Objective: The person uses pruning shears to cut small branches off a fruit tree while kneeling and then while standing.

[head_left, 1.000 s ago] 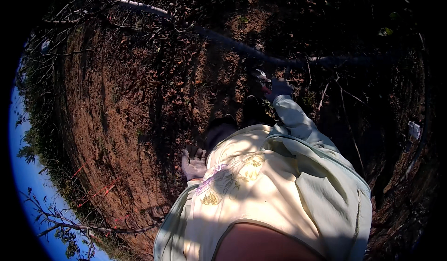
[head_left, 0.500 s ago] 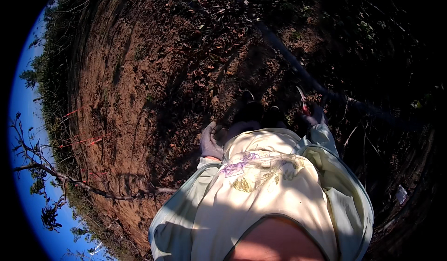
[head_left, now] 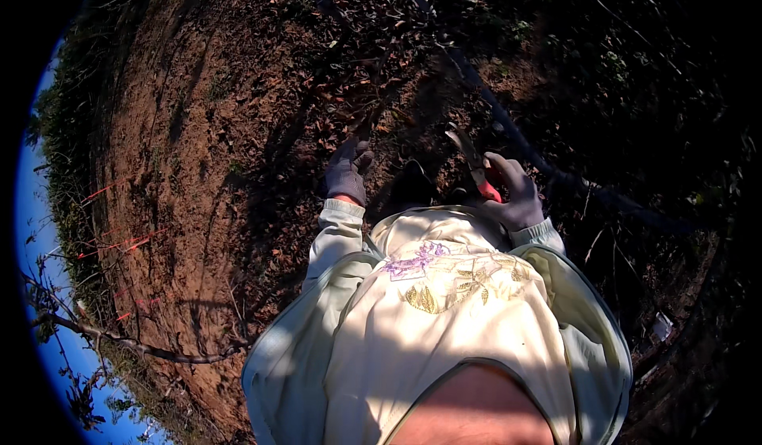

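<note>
My left hand [head_left: 348,173], in a grey glove, reaches forward over the leaf-strewn ground with its fingers curled in. A thin brown stem [head_left: 375,115] shows just beyond these fingers; whether they grip it is hard to make out in the shade. In front of my waist, my right hand [head_left: 520,195], gloved alike, is closed around red-handled pruning shears [head_left: 490,189]. Their curved metal blades point forward and to the left. My dark shoes [head_left: 414,181] show between the two hands, partly hidden by my cream embroidered top [head_left: 468,318].
A long grey branch [head_left: 502,115] slants across in front of and right of me. Another bare branch [head_left: 167,355] lies at the left. Red strips [head_left: 119,245] hang near the brush on the left. A small pale scrap [head_left: 661,327] lies at the right.
My left hand has moved forward and slightly left. My right hand has come up and left with the pruning shears, whose blades now tilt further to the left.
</note>
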### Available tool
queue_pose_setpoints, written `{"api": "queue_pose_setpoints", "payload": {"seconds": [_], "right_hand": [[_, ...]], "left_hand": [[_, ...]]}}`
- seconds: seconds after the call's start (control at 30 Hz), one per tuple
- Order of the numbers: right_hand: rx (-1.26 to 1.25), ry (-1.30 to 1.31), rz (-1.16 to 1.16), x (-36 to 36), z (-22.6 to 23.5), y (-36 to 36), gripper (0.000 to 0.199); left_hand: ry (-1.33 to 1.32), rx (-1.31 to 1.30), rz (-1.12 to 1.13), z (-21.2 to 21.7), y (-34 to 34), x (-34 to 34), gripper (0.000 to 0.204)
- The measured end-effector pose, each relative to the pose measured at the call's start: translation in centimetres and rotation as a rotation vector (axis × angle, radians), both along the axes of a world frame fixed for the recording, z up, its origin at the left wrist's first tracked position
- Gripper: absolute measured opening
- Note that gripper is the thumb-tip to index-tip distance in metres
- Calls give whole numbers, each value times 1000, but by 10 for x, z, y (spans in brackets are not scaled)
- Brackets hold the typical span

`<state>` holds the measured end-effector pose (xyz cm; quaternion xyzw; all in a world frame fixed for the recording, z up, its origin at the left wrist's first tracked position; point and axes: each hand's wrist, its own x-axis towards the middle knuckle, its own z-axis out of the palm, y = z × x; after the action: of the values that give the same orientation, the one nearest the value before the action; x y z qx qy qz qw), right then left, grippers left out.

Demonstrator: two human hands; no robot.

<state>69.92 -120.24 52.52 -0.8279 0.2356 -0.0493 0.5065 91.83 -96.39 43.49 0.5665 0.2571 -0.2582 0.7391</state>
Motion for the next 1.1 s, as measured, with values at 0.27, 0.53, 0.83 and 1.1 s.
{"api": "queue_pose_setpoints", "payload": {"seconds": [0.27,0.53,0.83,1.1], "right_hand": [[-129,96,-13,29,29,22,73],[-292,99,59,52,66,11,69],[-17,151,293,93,72,-41,72],[208,261,460,107,68,-67,78]], "left_hand": [[325,-560,-126,-43,-22,44,26],[298,-601,-161,-36,-27,55,25],[235,-611,-183,-27,-30,64,25],[211,-632,-282,-31,-44,74,24]]}}
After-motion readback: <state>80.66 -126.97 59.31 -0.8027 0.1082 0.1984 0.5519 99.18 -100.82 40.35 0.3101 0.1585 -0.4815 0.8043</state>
